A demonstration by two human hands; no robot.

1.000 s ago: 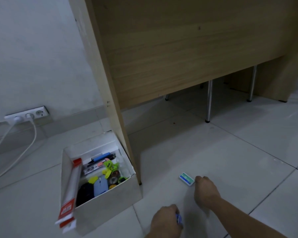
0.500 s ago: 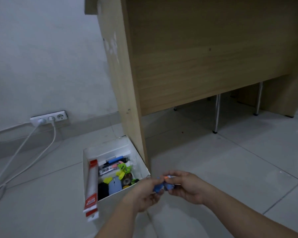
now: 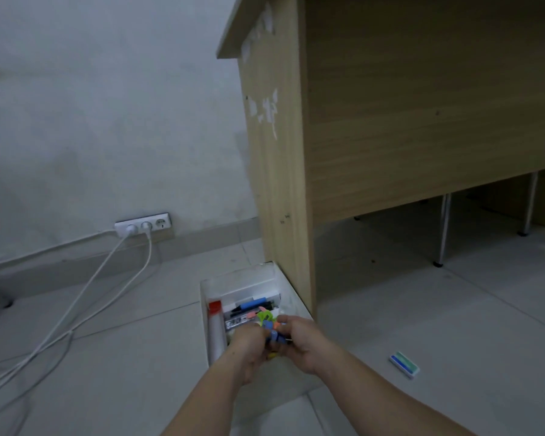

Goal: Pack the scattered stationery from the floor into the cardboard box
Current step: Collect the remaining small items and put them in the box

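Now over the box: I see both grips meet above the near right part of the cardboard box [image 3: 233, 280], which stands on the tiled floor [image 3: 422, 309] against a wooden side panel [image 3: 280, 184].
Left grip: the left grip [image 3: 249, 346] has its fingers curled in, pinching one end of a small blue item [image 3: 274, 336]; I cannot tell what kind of stationery it is.
Right grip: the right grip [image 3: 301, 343] pinches the same item from the other side, knuckles up.
Item and box: the blue item hangs directly above the open box, so I judge the drop to be straight down, with no reach needed.
Box contents: a red-capped white tube [image 3: 216, 325] lies along the left wall, and a blue marker [image 3: 255, 303] and a green clip [image 3: 265, 316] sit further in.
Left on the floor: a green-and-blue packet [image 3: 404, 364] lies well apart from the box, to the right of both grips.
Long axis: the packet runs diagonally, its far end toward the box.
Nearer grip: the right one, by my reading, so the next pickup looks to be its job.
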